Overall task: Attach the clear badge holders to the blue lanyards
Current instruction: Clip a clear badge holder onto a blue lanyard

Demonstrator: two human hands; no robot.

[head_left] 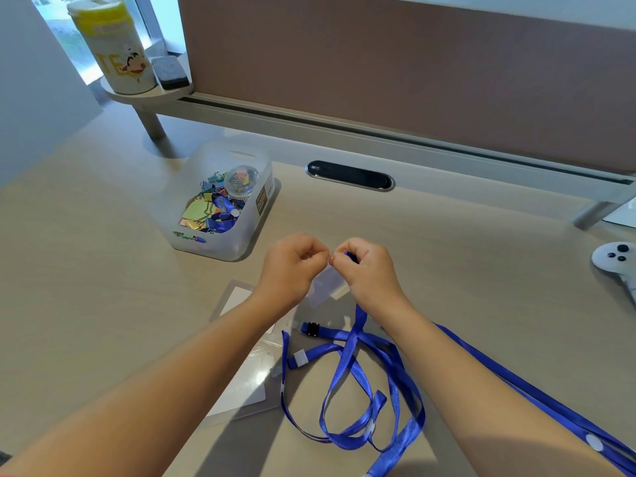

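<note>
My left hand (292, 266) and my right hand (368, 270) meet fingertip to fingertip above the desk. The left pinches the top edge of a clear badge holder (327, 284) that hangs between the hands. The right grips the clip end of a blue lanyard (359, 321), whose strap drops from the fist to a tangle of blue lanyards (364, 390) on the desk. Two more clear badge holders lie flat under my left forearm, one at the upper left (234, 297), one lower down (247, 387). The lanyard clip itself is hidden by my fingers.
A translucent bin (241, 246) of coloured binder clips stands behind my left hand. A dark cable grommet (349, 175) sits in the desk near the brown partition (413, 70). A white game controller (616, 259) lies at the right edge. A yellow canister (113, 46) stands on a corner shelf.
</note>
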